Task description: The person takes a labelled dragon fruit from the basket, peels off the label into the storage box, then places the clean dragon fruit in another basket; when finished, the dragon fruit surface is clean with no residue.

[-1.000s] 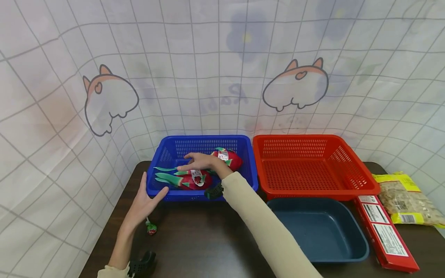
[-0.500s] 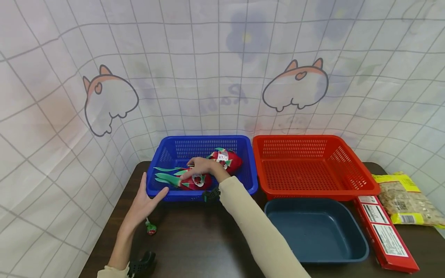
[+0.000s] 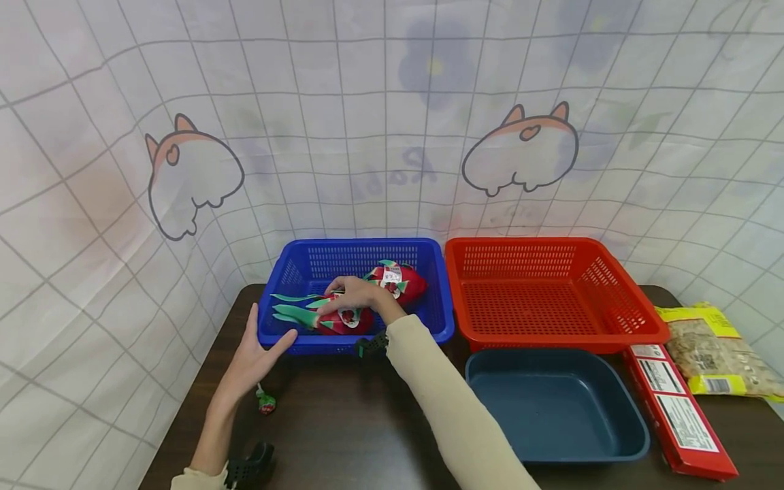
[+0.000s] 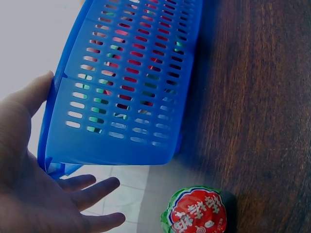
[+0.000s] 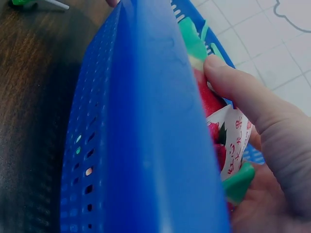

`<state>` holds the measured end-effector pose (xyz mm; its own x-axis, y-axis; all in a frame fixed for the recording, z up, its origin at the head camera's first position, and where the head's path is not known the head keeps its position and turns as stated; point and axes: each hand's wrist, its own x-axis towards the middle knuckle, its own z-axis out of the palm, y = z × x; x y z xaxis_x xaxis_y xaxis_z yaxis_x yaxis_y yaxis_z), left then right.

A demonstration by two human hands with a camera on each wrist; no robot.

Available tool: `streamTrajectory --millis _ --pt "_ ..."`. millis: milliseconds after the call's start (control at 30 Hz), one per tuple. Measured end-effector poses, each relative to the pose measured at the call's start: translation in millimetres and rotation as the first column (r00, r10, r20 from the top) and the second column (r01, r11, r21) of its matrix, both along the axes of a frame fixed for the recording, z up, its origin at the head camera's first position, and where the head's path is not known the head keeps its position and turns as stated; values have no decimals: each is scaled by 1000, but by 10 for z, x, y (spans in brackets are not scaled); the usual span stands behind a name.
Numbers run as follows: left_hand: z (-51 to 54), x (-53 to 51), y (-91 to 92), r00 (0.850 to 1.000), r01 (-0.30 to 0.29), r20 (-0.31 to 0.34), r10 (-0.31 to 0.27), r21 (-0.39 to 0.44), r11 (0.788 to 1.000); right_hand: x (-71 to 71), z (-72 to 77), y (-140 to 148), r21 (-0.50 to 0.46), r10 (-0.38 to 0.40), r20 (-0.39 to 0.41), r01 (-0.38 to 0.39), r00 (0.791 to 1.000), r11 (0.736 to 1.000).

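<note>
Red dragon fruits with green leaf tips and white labels lie in the blue basket (image 3: pixel 337 347). One dragon fruit (image 3: pixel 337 324) is at its near side; another dragon fruit (image 3: pixel 414 283) lies back right. My right hand (image 3: pixel 356 294) reaches in and grips a dragon fruit by the near side, thumb by its leafy end; whether it is the front fruit or one partly hidden behind it, I cannot tell. In the right wrist view its label (image 5: pixel 235 138) shows beside the fingers. My left hand (image 3: pixel 258 361) braces the basket's near left corner, thumb on the rim, other fingers extended.
A wrapped lollipop (image 3: pixel 266 404) lies by my left wrist. Right of the blue basket stands a red basket (image 3: pixel 557 340), with a dark blue tub (image 3: pixel 551 415) before it. A red box (image 3: pixel 682 415) and a yellow bag (image 3: pixel 716 354) lie far right. A patterned curtain (image 3: pixel 392 136) hangs behind.
My right hand has drawn back from over the leaf tips, moving right, and lowered onto the fruit, curling its fingers. My left hand and the baskets have stayed in place.
</note>
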<state>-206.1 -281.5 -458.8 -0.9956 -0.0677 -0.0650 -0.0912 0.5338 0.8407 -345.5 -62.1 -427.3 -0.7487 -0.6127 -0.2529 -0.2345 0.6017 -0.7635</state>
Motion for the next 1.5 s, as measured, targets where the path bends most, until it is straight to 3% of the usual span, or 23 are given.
streamTrajectory --millis 633,900,1200,1500 --pt "9 19 -24 1000 -7 18 8 -2 1000 26 -99 39 -67 -35 -54 31 998 997" --pt "9 14 -19 1000 -7 28 7 -12 1000 53 -110 44 -168 -84 12 85 996 982" --pt "19 2 -4 1000 -6 26 6 -7 1000 47 -96 58 -215 -59 -37 49 998 975" --pt "36 9 14 999 -11 36 12 -15 1000 64 -67 85 -274 -118 34 122 992 954"
